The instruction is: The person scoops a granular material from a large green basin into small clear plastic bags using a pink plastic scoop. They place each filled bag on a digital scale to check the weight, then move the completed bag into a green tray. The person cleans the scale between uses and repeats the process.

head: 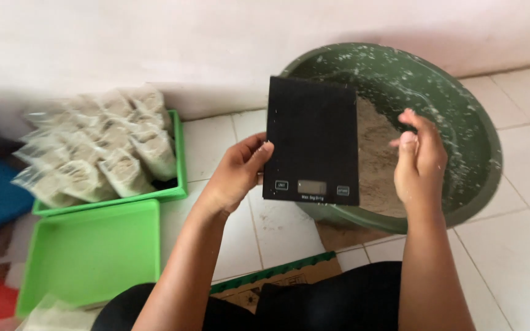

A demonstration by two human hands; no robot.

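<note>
1. Head view, left hand: the person's left hand [235, 175] is gripping a flat black kitchen scale [312, 141] by its left edge, fingers pressed together against the edge, with the thumb side hidden behind the panel. The scale is being held off the floor, tilted up toward the camera, its small display and two buttons sitting along the lower edge.

2. Head view, right hand: the right hand [418, 159] is hovering just beside the right edge of the scale, fingers loosely curled and slightly apart, holding nothing. Whether a fingertip is touching the scale cannot be told; the fingers are blurred.

3. Position of the scale: it is hanging in front of the left rim of a large green basin [461, 116], partly covering it.

4. Basin: it is resting on the white tiled floor [522, 245] against the wall, with pale, sandy powder [375, 159] lying inside and specks stuck to its inner wall.

5. Left of the hands: a green tray [176, 190] is carrying a pile of clear bags [102, 153] filled with pale powder. A second green tray [93, 251] is lying just in front of it.

6. Near edge: a strip of cardboard with a green border [283, 273] is lying by the person's dark-clothed knees.
</note>
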